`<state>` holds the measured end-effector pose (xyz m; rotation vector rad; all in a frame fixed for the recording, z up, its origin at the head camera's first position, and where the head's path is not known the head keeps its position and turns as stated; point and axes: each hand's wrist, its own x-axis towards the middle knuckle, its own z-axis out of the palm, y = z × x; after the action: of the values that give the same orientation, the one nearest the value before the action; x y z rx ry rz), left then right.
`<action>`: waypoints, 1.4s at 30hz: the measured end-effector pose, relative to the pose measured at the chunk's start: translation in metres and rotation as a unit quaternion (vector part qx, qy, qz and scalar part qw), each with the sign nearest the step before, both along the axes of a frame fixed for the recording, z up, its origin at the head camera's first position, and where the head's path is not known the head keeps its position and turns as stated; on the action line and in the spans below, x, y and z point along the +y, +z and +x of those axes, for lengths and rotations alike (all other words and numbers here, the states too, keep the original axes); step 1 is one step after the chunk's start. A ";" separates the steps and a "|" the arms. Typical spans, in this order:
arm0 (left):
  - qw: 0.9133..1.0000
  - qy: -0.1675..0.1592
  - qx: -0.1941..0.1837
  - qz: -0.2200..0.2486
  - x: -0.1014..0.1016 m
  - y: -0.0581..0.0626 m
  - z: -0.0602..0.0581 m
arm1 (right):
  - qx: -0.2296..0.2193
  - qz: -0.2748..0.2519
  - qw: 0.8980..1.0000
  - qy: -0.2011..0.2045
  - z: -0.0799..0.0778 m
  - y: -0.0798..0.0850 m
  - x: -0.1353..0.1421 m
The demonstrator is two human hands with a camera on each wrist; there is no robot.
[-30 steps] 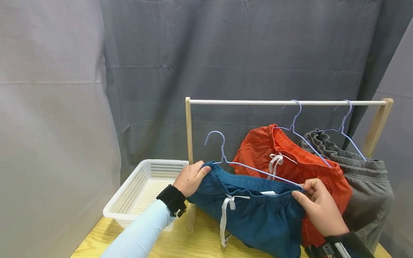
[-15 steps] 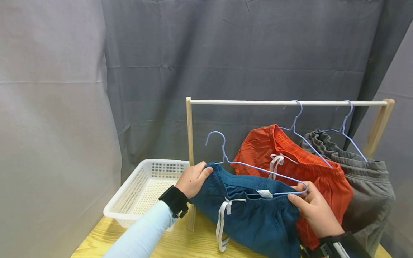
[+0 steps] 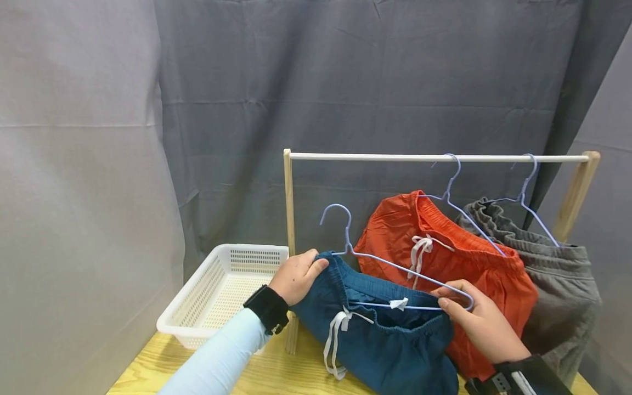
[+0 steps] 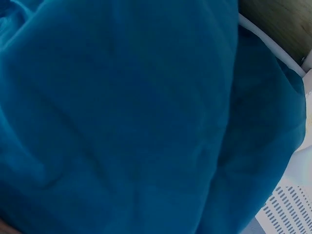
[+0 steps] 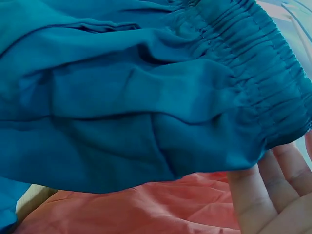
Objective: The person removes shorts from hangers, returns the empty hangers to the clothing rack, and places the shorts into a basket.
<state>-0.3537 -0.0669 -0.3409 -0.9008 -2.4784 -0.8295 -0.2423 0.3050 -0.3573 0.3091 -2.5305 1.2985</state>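
Blue drawstring shorts (image 3: 380, 345) hang slack between the two hands, their white cord tied in front. My left hand (image 3: 296, 277) grips the left end of the waistband, where the left end of a lilac hanger (image 3: 390, 263) is hidden. That hanger's hook points up, and its lower bar runs inside the waist opening behind a white tag. My right hand (image 3: 481, 318) pinches the waistband's right end between thumb and fingers. The hanger's rounded right end sticks out past the waistband, over these fingers. In the right wrist view, gathered elastic (image 5: 258, 73) lies against the fingers (image 5: 251, 200).
A rack with a white rail (image 3: 370, 157) and wooden posts stands behind. Orange shorts (image 3: 395, 225) and a grey garment (image 3: 563, 285) hang from it on lilac hangers, close behind my right hand. A white plastic basket (image 3: 182, 312) sits left on the wooden table (image 3: 266, 378).
My right hand has drawn the waistband's right end leftward and slightly down, so the hanger's right end now shows outside it. The hanger's hook has shifted slightly right and down.
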 end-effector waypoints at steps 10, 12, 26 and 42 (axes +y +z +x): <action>1.000 0.003 0.004 -0.008 0.002 0.000 0.001 | -0.008 -0.063 0.996 0.059 0.001 -0.004 0.005; 1.000 0.002 0.006 -0.008 0.002 0.000 0.001 | -0.007 -0.067 0.996 0.063 0.001 -0.004 0.006; 0.999 -0.001 -0.007 -0.036 0.005 -0.001 0.003 | -0.042 -0.135 0.983 0.114 0.008 -0.002 0.004; 0.997 -0.027 -0.043 -0.050 -0.005 -0.008 -0.001 | -0.005 -0.130 0.984 0.120 0.010 -0.004 0.009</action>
<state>-0.3546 -0.0714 -0.3493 -0.9896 -2.6010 -0.7829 -0.2328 0.3141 -0.3615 0.5628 -2.3486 1.7034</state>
